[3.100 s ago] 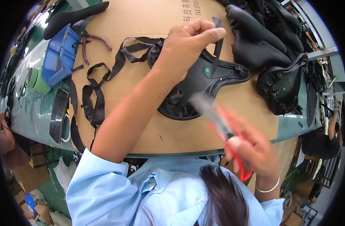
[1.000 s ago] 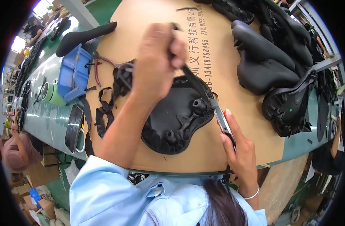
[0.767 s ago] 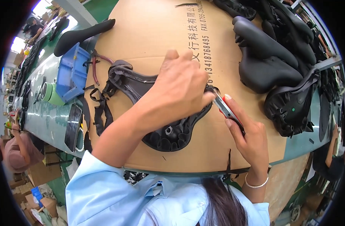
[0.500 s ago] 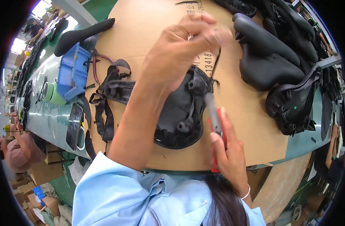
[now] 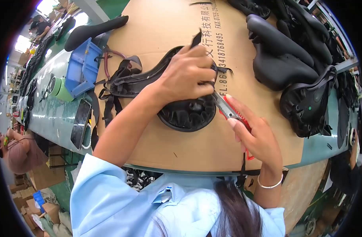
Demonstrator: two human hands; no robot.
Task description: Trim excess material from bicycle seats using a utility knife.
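Note:
A black bicycle saddle (image 5: 185, 116) lies underside up in front of me, its gathered cover edge showing along the wide end. My left hand (image 5: 189, 75) is closed over the saddle, and a dark strip of cover material (image 5: 196, 39) pokes out above the fist. In my right hand (image 5: 262, 138) is a utility knife (image 5: 231, 111) with a red handle. Its blade end reaches the saddle's rim just below my left fingers, which partly hide the contact. A thin black scrap sticks out from the saddle's right edge.
Cardboard (image 5: 157, 23) covers the table under the saddle. Finished-looking black saddles (image 5: 283, 59) are piled at the right, with an upturned one (image 5: 309, 108) nearer. On the left are cut black strips, a blue bin (image 5: 83, 67), a green container (image 5: 59, 87) and a phone (image 5: 81, 122).
My left hand has come down from above the cardboard onto the saddle. The saddle has shifted away from me and turned. The knife has swung to a more slanted angle, my right hand moving rightward.

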